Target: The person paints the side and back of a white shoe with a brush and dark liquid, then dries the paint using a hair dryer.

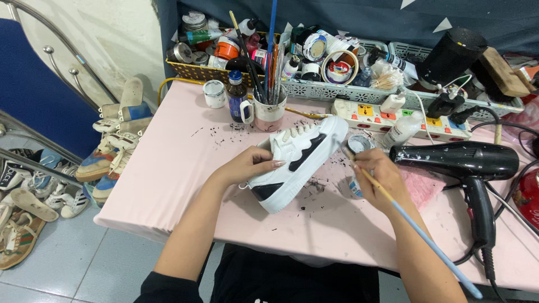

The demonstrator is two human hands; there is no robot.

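Painting: judged from the raised brush, colour is going onto a shoe, stroke by stroke.
Counter: pink, flecked black.
Hairdryer: black, at 3 o'clock.
Sneaker: white and black, at centre, tilted above the counter.
Left hand: grip clenched on the sneaker's side.
Right hand: grip pinching a paintbrush, tip near the toe.
Next: steady wrist, light touch.

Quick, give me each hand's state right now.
Left hand: closed on the white and black sneaker.
Right hand: closed on a light blue paintbrush.
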